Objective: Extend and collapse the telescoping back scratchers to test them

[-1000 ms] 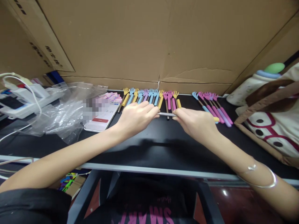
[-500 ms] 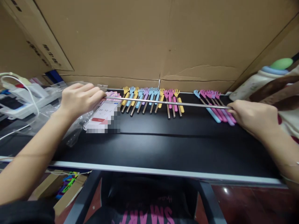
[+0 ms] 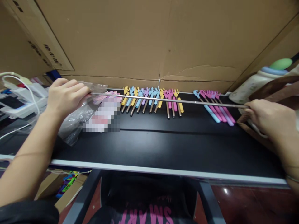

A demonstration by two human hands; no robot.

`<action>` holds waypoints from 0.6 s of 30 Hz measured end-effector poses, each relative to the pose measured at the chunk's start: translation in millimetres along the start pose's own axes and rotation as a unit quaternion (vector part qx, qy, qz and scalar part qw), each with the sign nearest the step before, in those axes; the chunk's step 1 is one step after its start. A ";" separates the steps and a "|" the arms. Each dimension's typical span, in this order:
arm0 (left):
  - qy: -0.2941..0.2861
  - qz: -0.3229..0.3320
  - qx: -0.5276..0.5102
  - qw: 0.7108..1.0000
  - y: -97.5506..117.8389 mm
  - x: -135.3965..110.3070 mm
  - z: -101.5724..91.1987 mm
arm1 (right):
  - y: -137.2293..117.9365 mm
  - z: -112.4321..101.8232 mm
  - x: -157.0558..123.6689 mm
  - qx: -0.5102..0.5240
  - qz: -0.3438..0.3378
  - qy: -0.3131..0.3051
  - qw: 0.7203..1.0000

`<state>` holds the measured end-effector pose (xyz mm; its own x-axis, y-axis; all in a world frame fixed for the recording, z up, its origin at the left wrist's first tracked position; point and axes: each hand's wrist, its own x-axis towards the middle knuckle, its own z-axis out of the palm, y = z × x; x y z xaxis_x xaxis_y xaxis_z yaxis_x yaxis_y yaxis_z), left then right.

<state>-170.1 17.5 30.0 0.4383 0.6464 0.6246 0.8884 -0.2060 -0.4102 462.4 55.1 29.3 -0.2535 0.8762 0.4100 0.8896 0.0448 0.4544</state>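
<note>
A thin telescopic metal rod [image 3: 168, 100] stretches level above the black table [image 3: 163, 146], pulled out long. My left hand [image 3: 64, 98] is closed on its left end, over a crumpled clear plastic bag [image 3: 77, 115]. My right hand [image 3: 268, 118] is closed on its right end, near a cloth bag. Behind the rod lies a row of several small back scratchers [image 3: 151, 98] with yellow, blue, purple and pink hand-shaped heads. A second group of pink and blue ones [image 3: 213, 105] lies further right.
A phone [image 3: 102, 116] lies on the table next to the plastic bag. Large cardboard boxes [image 3: 151, 40] wall off the back. White devices with cables [image 3: 18, 96] sit at the left. A brown-handled cloth bag [image 3: 275, 90] and a bottle [image 3: 254, 84] stand at the right.
My hands have moved apart from the table's middle, drawing the rod out from short to very long. The left hand now sits over the plastic bag, the right near the cloth bag.
</note>
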 end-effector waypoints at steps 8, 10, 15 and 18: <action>-0.011 -0.036 -0.023 0.999 -4.7 -4.6 -0.9 | 3.3 1.4 0.4 -0.043 0.000 -0.013 0.999; -0.010 -0.046 -0.030 0.998 -4.5 -5.4 -0.8 | 4.5 1.1 0.6 -0.043 -0.004 -0.012 0.999; -0.011 -0.027 -0.027 0.999 -0.1 -6.7 5.3 | 4.1 1.2 1.6 -0.021 -0.002 -0.008 1.000; -0.028 -0.026 -0.052 0.998 2.9 -6.8 12.0 | -0.3 -0.1 1.1 -0.005 -0.006 -0.002 1.000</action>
<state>-172.2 21.3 16.5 0.3857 0.6977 0.6037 0.9203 -0.2450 -0.3049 461.8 56.0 29.7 -0.2627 0.8771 0.4022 0.8825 0.0498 0.4677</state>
